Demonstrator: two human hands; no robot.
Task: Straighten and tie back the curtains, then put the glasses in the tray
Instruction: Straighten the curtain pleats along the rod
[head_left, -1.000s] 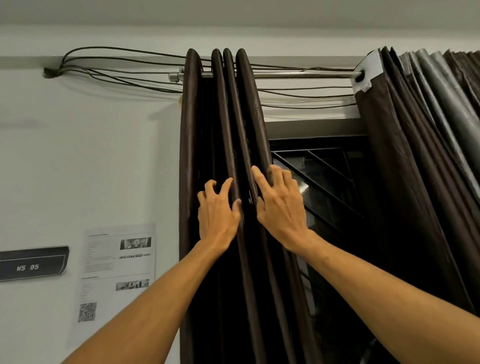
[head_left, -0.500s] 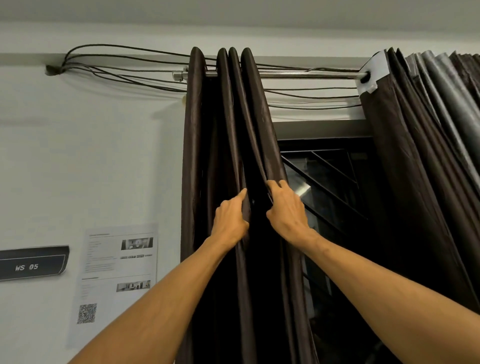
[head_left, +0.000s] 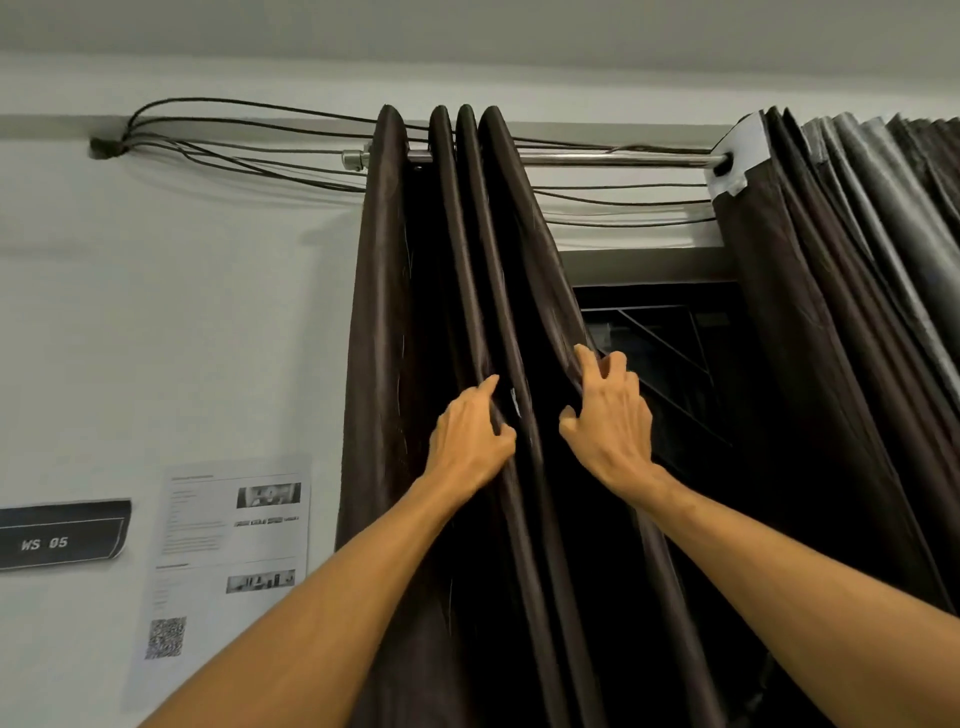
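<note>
A dark brown curtain (head_left: 384, 332) hangs bunched in several folds at the left end of a metal rod (head_left: 613, 158). My left hand (head_left: 470, 439) pinches one middle fold between thumb and fingers. My right hand (head_left: 610, 421) grips the rightmost fold, fingers curled round its edge, and holds it out to the right. A second brown curtain (head_left: 810, 332) hangs gathered at the right end of the rod. No glasses and no tray are in view.
A dark window with a metal grille (head_left: 670, 348) shows between the curtains. Black cables (head_left: 234, 135) run along the wall above the rod. A printed sheet with a QR code (head_left: 223, 551) and a dark "WS 05" sign (head_left: 57, 535) are on the white wall at left.
Both hands went from flat on the folds to gripping them. The right hand has since drawn the rightmost fold out to the right, opening a gap between the hands.
</note>
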